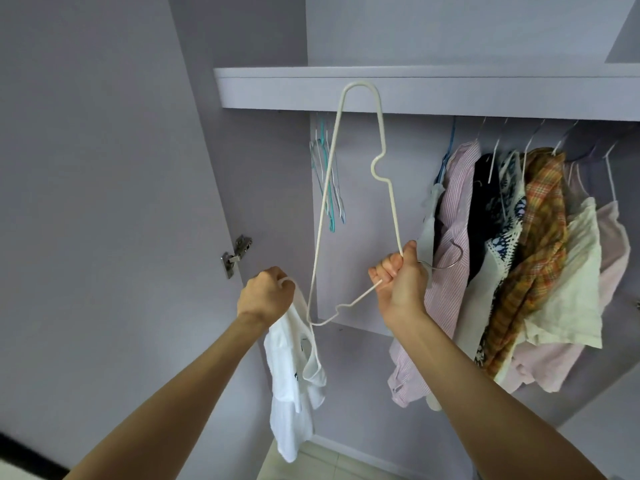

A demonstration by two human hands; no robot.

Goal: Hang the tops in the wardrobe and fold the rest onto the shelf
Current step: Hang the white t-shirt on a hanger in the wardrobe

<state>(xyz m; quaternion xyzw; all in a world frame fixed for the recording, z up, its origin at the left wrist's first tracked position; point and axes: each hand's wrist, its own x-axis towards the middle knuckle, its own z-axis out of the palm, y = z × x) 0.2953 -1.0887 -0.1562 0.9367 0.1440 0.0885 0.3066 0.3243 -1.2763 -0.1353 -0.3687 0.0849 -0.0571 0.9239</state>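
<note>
At centre frame the right hand [401, 282] grips a white hanger [382, 133] by its neck, the hanger turned on end with one shoulder tip up by the shelf [277, 88]. Lower left, the left hand [266, 294] clutches a white top [294, 368] by its strap, the top dangling below. Hung clothes [540, 244] fill the right.

Single head-worn view, wide-angle, set at the person's eye level close before an open wardrobe. It faces forward and tilts upward: the underside of the shelf [415, 88] shows, with the hanging rail's garments [519, 254] below right. Both forearms enter from the bottom edge. Straight edges bow towards the frame borders. No second view is supplied.
</note>
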